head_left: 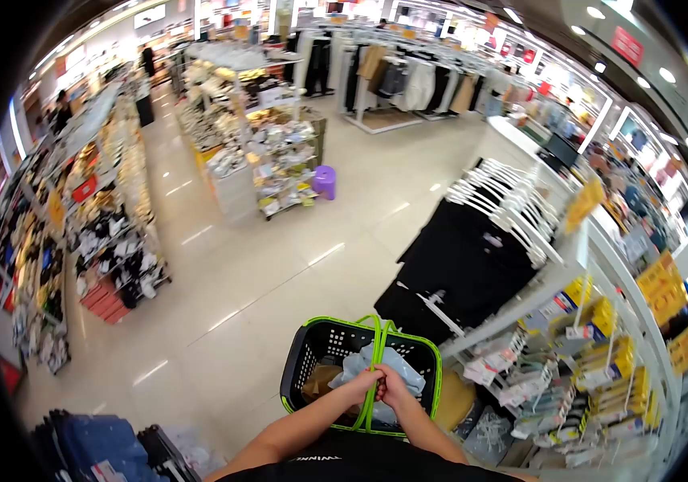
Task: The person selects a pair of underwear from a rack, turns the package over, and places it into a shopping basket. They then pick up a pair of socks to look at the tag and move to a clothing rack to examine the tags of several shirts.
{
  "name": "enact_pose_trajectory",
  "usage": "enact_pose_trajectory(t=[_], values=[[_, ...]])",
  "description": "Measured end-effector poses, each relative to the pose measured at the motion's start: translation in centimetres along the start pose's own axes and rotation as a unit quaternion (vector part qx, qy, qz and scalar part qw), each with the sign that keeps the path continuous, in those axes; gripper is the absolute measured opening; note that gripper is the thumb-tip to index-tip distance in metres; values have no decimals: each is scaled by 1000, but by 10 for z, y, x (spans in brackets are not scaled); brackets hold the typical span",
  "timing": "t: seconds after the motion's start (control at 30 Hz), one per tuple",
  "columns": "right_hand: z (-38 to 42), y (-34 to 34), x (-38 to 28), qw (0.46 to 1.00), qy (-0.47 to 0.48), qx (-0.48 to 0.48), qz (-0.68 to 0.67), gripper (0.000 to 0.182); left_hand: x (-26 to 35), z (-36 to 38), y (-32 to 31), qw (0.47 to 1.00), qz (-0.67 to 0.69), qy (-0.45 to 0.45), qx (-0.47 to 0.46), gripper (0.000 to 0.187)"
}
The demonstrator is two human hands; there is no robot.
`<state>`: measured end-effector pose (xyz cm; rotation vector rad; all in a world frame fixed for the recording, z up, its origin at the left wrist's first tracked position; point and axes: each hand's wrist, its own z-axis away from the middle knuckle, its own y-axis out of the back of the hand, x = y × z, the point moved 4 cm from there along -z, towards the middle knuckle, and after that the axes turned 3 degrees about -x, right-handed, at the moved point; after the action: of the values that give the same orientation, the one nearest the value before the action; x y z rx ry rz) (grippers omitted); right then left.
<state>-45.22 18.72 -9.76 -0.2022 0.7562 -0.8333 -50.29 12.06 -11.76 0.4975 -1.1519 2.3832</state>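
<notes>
Black shopping basket (320, 353) with green rim, carried low at centre above the pale tiled floor (264, 273) and holding pale blue folded cloth (360, 365). Left hand (362, 384) and right hand (393, 387), touching, are both closed around the green handles (377, 345). To the right, black garments (464, 265) on white hangers (512, 201); beyond, a purple stool (325, 181).

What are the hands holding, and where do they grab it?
Both hands, left and right, hold the basket by its green handles, gripping them together above the clothes inside.
</notes>
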Motion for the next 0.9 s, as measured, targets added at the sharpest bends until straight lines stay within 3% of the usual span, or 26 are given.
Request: enact_pose_trajectory(t=[0.3,0.47,0.63,0.9], values=[[-84,-62,-36,984,-101,-119,84,24,70,13,50,984,71,-90,137,23],[-126,-91,-66,967,-139,-177,121,25,105,2,68,969,126,-135,165,24],[-152,-120,-94,941,-155,-226,201,26,136,-1,82,928,123,-245,253,21],[-177,-171,-135,915,-130,-318,210,23,193,8,96,897,79,-301,314,13]])
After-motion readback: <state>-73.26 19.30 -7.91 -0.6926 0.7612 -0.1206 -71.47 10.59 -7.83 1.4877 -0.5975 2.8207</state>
